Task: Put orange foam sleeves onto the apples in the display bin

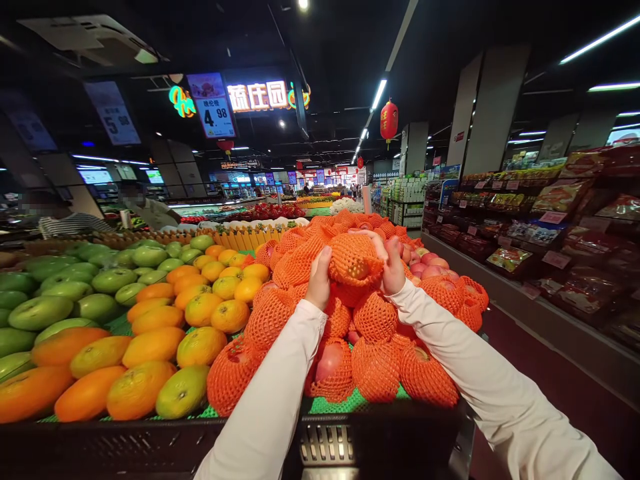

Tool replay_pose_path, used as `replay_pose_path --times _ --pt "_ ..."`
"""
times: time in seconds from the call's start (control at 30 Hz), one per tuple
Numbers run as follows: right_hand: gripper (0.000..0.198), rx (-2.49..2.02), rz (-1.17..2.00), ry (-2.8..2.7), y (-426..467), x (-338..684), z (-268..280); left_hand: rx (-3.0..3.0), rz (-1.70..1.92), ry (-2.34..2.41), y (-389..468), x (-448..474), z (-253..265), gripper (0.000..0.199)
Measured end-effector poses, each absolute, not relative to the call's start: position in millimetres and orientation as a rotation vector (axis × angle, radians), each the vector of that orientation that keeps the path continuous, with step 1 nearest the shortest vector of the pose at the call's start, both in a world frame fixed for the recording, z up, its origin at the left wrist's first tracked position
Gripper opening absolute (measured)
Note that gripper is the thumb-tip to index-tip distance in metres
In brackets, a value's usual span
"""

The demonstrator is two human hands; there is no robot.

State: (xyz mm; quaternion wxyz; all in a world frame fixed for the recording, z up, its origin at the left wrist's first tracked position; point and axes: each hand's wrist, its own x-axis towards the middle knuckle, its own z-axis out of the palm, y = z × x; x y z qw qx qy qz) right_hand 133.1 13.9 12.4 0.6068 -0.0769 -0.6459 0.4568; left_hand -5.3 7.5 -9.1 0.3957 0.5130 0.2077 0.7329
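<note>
Between my two hands is an apple in an orange foam net [354,259], lifted just over the front of a heap of similar fruit. My left hand [319,281] grips its left side, the thumb upright against the net and the other fingers hidden behind. From the right, my right hand [393,268] closes on it, some fingers reaching over the far top. Beneath lie more netted apples [376,370], with pinkish-red skin showing through some openings. Bare red apples [434,267] sit beyond my right hand.
Oranges [155,343] and green mangoes [65,293] fill the left side of the stand, which has a dark front edge [125,443]. Packaged goods line shelves [530,247] across the aisle at right. Two people [70,217] are at far left. Price signs [213,105] hang overhead.
</note>
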Motion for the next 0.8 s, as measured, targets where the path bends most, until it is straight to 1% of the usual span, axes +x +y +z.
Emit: replay_pose_path --times 0.1,0.17,0.3,0.43,0.53,0.67,0.8 --pt "0.045 -0.304 1.032 -1.444 25 132 9 1.311 1.846 0.474 10 -4 -11 0.044" --pt "0.04 -0.345 0.999 -1.462 29 133 8 1.3 1.796 0.458 12 -4 -13 0.046" --pt "0.039 -0.358 1.053 -1.426 22 132 11 1.263 1.786 0.434 11 -5 -12 0.044" --pt "0.041 -0.305 1.234 -1.363 11 129 17 1.151 1.856 0.407 8 -3 -9 0.034" --pt "0.043 -0.278 1.328 -1.342 11 129 19 1.068 1.864 0.39 5 0 -7 0.031" --pt "0.04 -0.326 1.239 -1.309 16 134 21 1.093 1.896 0.393 1 2 -4 0.026" --pt "0.041 -0.374 1.199 -1.31 19 137 22 1.164 1.92 0.438 -2 1 -5 0.026"
